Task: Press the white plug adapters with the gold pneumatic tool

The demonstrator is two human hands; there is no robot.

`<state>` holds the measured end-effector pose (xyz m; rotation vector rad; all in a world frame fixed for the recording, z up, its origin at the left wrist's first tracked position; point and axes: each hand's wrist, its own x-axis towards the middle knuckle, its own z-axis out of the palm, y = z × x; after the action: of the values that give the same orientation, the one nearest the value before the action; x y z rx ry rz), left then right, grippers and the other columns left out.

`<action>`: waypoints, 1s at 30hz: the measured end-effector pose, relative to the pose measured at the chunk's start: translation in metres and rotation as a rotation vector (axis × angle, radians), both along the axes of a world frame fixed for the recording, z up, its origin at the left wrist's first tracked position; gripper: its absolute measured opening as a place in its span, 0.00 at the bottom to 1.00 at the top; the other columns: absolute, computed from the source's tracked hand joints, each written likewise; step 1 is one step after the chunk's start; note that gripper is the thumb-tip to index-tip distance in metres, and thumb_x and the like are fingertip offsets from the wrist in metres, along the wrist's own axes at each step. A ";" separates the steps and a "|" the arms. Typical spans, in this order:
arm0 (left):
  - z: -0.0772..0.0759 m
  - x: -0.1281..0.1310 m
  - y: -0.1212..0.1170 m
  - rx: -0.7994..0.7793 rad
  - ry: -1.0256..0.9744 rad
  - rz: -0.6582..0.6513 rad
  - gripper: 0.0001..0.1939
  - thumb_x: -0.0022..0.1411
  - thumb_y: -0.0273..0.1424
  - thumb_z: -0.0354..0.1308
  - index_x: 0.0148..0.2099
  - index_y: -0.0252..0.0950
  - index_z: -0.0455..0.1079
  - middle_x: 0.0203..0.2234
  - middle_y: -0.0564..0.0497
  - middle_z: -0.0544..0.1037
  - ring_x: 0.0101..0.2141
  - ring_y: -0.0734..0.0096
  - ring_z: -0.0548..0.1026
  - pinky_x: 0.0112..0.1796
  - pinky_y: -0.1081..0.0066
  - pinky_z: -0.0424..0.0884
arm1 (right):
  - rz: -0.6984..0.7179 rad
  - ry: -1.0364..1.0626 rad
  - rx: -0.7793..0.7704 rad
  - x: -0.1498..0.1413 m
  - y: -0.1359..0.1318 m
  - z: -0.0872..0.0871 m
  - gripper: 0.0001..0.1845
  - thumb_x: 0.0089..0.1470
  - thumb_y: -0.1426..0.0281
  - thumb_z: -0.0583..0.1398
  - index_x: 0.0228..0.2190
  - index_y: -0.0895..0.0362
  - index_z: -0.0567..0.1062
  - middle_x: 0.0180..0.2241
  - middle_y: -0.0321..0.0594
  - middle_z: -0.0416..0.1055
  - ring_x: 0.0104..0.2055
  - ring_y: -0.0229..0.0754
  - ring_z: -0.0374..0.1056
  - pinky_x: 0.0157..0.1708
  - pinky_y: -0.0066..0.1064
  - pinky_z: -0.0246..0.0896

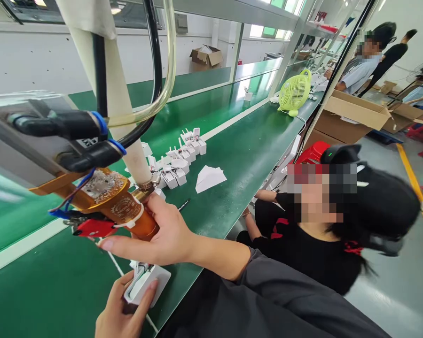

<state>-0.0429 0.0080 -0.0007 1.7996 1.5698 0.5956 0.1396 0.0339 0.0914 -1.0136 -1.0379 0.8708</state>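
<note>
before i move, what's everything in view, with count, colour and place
workbench: 1, green, across the middle
nozzle-like tool: 1, orange, left foreground
hoses: several, black and clear, upper left
white case: 1, white, bottom centre-left
small white units: many, overlapping, white, mid-bench
paper: 1, white, beside the units
pen-like item: 1, black, near paper
fan: 1, lime green, bench's far end
cardboard boxes: at least 3, brown, background
stools: several, red, right
co-workers: at least 4, mostly black or light-blue clothes, right
left hand: 1, bare, on case
right hand: 1, bare, on tool
</note>
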 end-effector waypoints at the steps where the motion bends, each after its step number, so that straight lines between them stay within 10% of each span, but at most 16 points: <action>1: -0.002 0.000 0.001 0.015 -0.004 -0.006 0.25 0.52 0.54 0.60 0.44 0.41 0.69 0.32 0.52 0.81 0.26 0.64 0.76 0.30 0.71 0.72 | 0.002 -0.009 0.020 0.000 0.000 -0.003 0.26 0.43 0.57 0.71 0.42 0.50 0.71 0.40 0.37 0.78 0.46 0.46 0.76 0.48 0.36 0.73; 14: -0.009 0.001 -0.016 0.051 -0.226 -0.058 0.18 0.58 0.38 0.62 0.49 0.39 0.67 0.43 0.48 0.82 0.39 0.66 0.81 0.42 0.70 0.75 | -0.070 0.014 0.144 0.019 -0.007 -0.027 0.16 0.52 0.67 0.67 0.40 0.51 0.67 0.33 0.32 0.75 0.19 0.29 0.61 0.17 0.24 0.60; 30: -0.016 -0.053 0.011 -0.009 -0.132 -0.010 0.18 0.58 0.40 0.60 0.49 0.39 0.68 0.43 0.48 0.80 0.40 0.61 0.78 0.43 0.65 0.73 | -0.027 0.111 0.237 0.016 0.025 -0.032 0.11 0.50 0.70 0.64 0.36 0.52 0.68 0.30 0.31 0.75 0.16 0.29 0.62 0.14 0.23 0.56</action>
<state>-0.0958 0.0189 -0.0168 1.7247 1.4713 0.6875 0.1552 0.0590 0.0594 -0.7697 -1.0046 0.7535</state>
